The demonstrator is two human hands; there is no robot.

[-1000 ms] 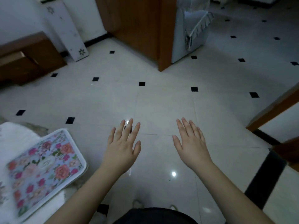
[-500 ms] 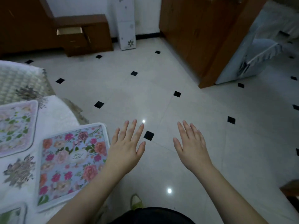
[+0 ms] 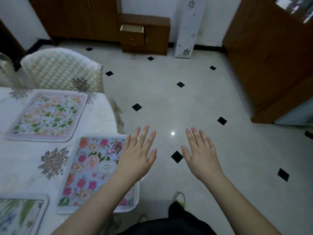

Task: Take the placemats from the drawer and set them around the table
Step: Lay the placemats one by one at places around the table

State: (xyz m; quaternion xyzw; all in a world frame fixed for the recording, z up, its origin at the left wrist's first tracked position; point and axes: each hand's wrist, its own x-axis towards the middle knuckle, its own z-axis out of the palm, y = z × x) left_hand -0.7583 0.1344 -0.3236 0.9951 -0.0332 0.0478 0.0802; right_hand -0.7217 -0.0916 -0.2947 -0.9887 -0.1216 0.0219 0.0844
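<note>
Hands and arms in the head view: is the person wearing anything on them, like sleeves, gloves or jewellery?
Nothing shows on them. The left hand and right hand are bare, with no gloves, rings or watch visible. Both forearms are uncovered down to the bottom edge of the picture, so no sleeves appear. The fingernails look short and unpainted.

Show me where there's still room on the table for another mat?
Bare cloth shows left of the rose placemat, between the pale green-leaf placemat and the corner placemat, around the printed flower. The near edge by the left hand is crowded.
</note>
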